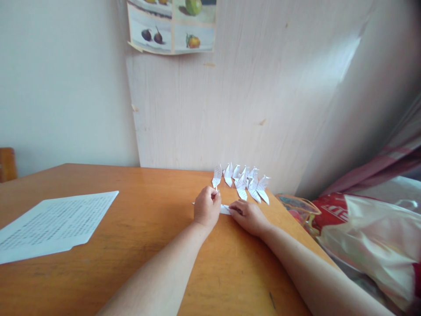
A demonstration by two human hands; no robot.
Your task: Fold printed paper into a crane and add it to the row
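A narrow folded strip of white printed paper [225, 210] lies low over the wooden table between my hands. My left hand [206, 207] is closed in a pinch at its left part, and a small white tip shows above the thumb. The fingers of my right hand [249, 217] are bent together on the paper's right end. Just beyond my hands stand several folded paper cranes [241, 186] made of printed paper, grouped near the table's back edge. One paper crane [217, 175] stands at the left of the group, right behind my left hand.
Printed sheets [62, 224] lie on the left of the wooden table [138, 250]. Past the table's right edge are a red and white bag [368, 237] and a mesh-like item [297, 205]. A fruit picture sheet [173, 26] hangs on the wall behind.
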